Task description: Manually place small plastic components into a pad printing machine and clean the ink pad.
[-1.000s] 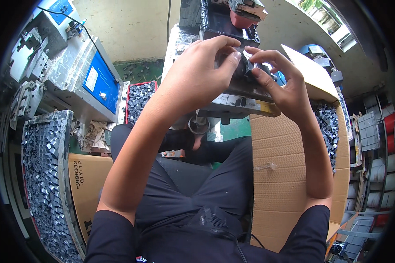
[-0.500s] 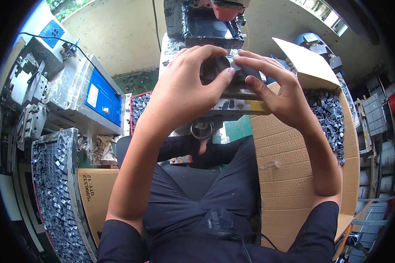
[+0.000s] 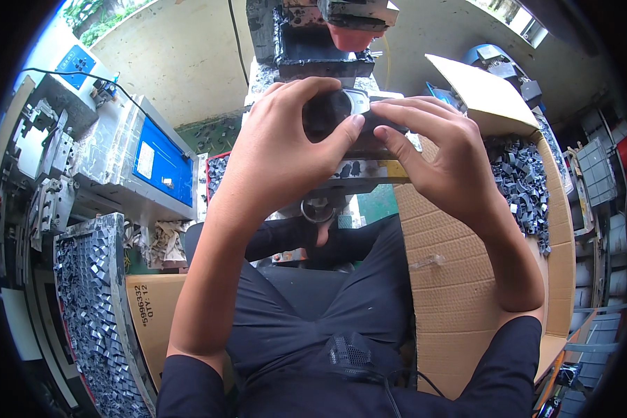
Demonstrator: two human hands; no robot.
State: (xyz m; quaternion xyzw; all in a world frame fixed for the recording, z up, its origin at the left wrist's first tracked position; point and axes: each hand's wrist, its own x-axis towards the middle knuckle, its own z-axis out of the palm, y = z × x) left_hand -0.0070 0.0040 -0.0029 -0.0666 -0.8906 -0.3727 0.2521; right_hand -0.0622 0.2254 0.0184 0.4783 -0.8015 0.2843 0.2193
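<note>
Okay, left hand [image 3: 279,136] up at the machine [image 3: 261,31]: fingers and thumb bent into a C, index tip by the upper edge of the small grey part [image 3: 359,101], thumb tip just under it; can't tell if it's actually gripped. Right hand [image 3: 453,150]: spread, index tip close to the part's right edge, thumb apart from the fingers, nothing held. Part sits between the two hands, next to a dark block [image 3: 324,115] partly hidden by the left one. Beyond: black-smeared tray [image 3: 324,67], reddish pad [image 3: 352,38] above it. Metal ring [image 3: 319,209] below the machine's ledge [image 3: 359,182]. Right side: cardboard box [image 3: 460,279], flap up, heap of loose dark grey pieces [image 3: 519,184] inside. Left side: big grey-rimmed tray [image 3: 119,272] full of similar pieces, second carton [image 3: 153,306] just beside it. Farther in, red-rimmed tray [image 3: 207,181], filled too, near a cabinet with a blue panel [image 3: 161,157]; crumpled rags [image 3: 166,244] close by.
</note>
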